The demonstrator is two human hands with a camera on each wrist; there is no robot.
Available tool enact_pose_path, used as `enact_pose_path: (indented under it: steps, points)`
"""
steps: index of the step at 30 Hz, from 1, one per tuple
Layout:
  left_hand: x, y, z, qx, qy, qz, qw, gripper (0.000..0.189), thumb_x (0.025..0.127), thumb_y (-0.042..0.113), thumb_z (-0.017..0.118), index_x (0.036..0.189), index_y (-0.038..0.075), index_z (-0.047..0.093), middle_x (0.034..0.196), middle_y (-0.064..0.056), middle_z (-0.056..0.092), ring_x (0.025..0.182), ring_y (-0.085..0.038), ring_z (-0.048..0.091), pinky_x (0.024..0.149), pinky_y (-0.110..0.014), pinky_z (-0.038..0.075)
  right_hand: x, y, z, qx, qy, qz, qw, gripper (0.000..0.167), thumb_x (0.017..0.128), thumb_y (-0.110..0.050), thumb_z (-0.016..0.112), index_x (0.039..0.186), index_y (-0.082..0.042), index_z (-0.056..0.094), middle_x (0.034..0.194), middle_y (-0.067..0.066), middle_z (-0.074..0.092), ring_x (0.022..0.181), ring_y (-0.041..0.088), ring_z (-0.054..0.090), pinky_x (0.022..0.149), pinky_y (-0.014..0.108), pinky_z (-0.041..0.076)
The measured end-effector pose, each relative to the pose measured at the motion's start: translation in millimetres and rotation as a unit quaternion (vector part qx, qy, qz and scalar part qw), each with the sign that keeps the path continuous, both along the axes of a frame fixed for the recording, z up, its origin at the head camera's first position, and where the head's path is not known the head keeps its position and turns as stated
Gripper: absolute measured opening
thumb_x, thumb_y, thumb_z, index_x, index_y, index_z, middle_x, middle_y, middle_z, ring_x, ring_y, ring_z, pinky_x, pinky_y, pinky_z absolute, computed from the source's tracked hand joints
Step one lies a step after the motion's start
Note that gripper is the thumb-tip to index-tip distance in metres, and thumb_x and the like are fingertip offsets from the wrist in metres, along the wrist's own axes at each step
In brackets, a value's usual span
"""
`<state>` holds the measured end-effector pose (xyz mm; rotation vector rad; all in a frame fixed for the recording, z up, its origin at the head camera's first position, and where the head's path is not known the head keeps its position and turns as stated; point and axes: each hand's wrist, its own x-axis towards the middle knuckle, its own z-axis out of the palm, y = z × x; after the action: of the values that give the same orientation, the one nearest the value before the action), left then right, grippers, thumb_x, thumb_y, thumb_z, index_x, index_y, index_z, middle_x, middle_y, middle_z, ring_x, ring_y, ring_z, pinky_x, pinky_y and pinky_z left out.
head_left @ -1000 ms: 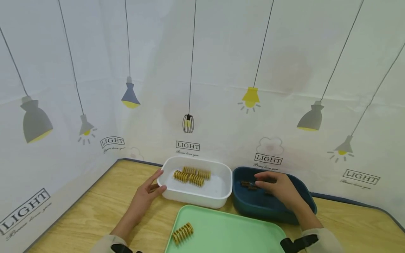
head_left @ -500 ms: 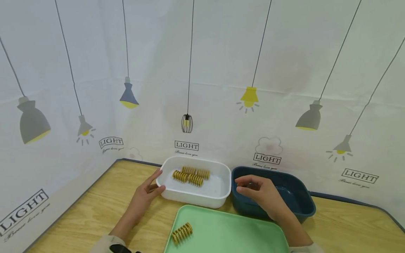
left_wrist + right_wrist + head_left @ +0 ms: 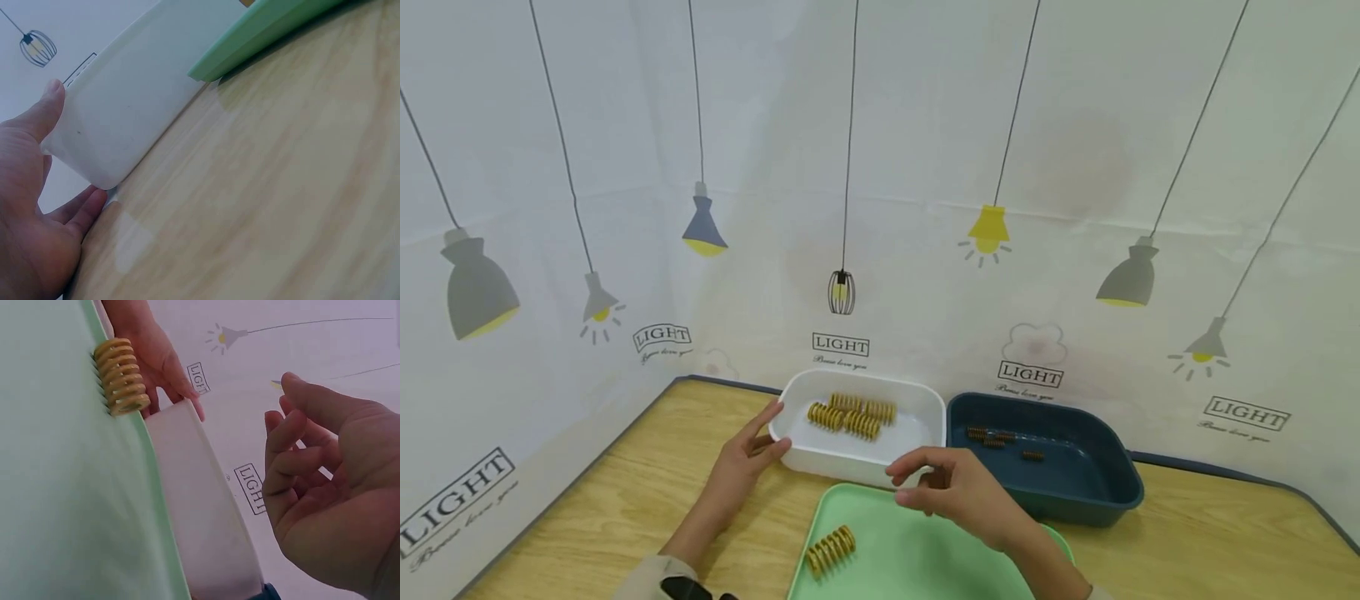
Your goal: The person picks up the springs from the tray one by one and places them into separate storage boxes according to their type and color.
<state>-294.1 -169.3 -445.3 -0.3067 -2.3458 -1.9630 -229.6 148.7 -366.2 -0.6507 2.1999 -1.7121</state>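
My left hand (image 3: 737, 458) rests against the left end of a white box (image 3: 842, 461), fingers and thumb spread at its rim and wall. In the left wrist view, the thumb lies along the box wall (image 3: 131, 94) and the fingertips touch low at its corner. Several large yellow springs (image 3: 861, 425) lie inside. My right hand (image 3: 962, 492) hovers over the far part of a green tray (image 3: 910, 567), fingers loosely bent with nothing between them. One yellow spring (image 3: 831, 550) lies on the tray's left side, left of that hand.
A dark blue box (image 3: 1075, 508) stands right beside the white one, with several small brown springs (image 3: 1032, 456) on its floor. Both boxes stand at the back of the wooden table (image 3: 625, 475), before a wall sheet (image 3: 917, 283) printed with lamps.
My right hand has come out of the blue box and moved left and toward me, over the tray. The small springs show again. The left hand has stayed at the white box.
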Motion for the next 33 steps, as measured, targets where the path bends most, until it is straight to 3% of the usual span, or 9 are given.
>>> enact_pose_path:
  steps: [3, 6, 12, 18, 28, 33]
  points:
    - [0.9, -0.1, 1.1, 0.004, 0.001, -0.002, 1.0, 0.063, 0.093, 0.028, 0.064, 0.149, 0.02, 0.037, 0.156, 0.005, 0.022, 0.124, -0.031, 0.046, 0.092, -0.027, 0.043, 1.5, -11.6, -4.0, -0.027, -0.032, 0.033, 0.9986, 0.032, 0.086, -0.017, 0.073, 0.114, -0.003, 0.067, 0.104, 0.013, 0.065, 0.065, 0.013, 0.053, 0.06, 0.027, 0.043]
    - [0.9, 0.0, 0.8, 0.009, 0.003, -0.006, 0.9999, 0.063, 0.093, 0.027, 0.064, 0.149, 0.019, 0.036, 0.157, 0.004, 0.022, 0.124, -0.031, 0.046, 0.092, -0.026, 0.043, 1.9, -21.5, -9.0, -0.049, -0.06, 0.056, 0.9954, 0.034, 0.085, -0.015, 0.073, 0.115, -0.001, 0.066, 0.091, 0.01, 0.064, 0.064, 0.014, 0.05, 0.057, 0.024, 0.04]
    - [-0.8, -0.3, -0.7, 0.01, 0.004, -0.003, 0.9999, 0.063, 0.092, 0.029, 0.065, 0.148, 0.021, 0.038, 0.156, 0.005, 0.024, 0.123, -0.03, 0.047, 0.092, -0.026, 0.043, 2.9, -36.9, -26.7, -0.049, -0.057, 0.087, 0.9933, 0.033, 0.085, -0.011, 0.073, 0.116, -0.001, 0.066, 0.075, 0.004, 0.059, 0.06, 0.013, 0.047, 0.056, 0.022, 0.039]
    - [-1.3, -1.7, -1.0, 0.008, 0.002, 0.003, 1.0, 0.064, 0.09, 0.03, 0.067, 0.147, 0.023, 0.04, 0.155, 0.007, 0.026, 0.122, -0.03, 0.048, 0.091, -0.026, 0.044, 3.1, -44.6, -44.1, -0.043, -0.058, 0.087, 0.9936, 0.032, 0.086, -0.01, 0.072, 0.117, -0.006, 0.066, 0.063, 0.001, 0.054, 0.054, 0.01, 0.045, 0.054, 0.021, 0.038]
    - [-0.3, -0.4, 0.4, 0.011, 0.004, 0.001, 0.9999, 0.063, 0.091, 0.026, 0.066, 0.148, 0.018, 0.038, 0.156, 0.005, 0.025, 0.122, -0.031, 0.048, 0.089, -0.021, 0.044, 0.8, -44.5, -54.4, -0.039, -0.075, 0.087, 0.9926, 0.035, 0.084, -0.01, 0.073, 0.118, -0.007, 0.066, 0.067, 0.0, 0.059, 0.054, 0.008, 0.047, 0.053, 0.021, 0.037]
    - [-2.0, -1.4, -2.7, 0.008, 0.01, 0.002, 0.9999, 0.064, 0.09, 0.029, 0.067, 0.147, 0.02, 0.039, 0.155, 0.006, 0.025, 0.121, -0.03, 0.049, 0.089, -0.021, 0.045, -0.2, -44.4, -60.9, -0.007, -0.067, 0.079, 0.9946, 0.035, 0.083, -0.013, 0.075, 0.117, -0.015, 0.068, 0.066, -0.001, 0.059, 0.053, 0.009, 0.048, 0.051, 0.021, 0.035]
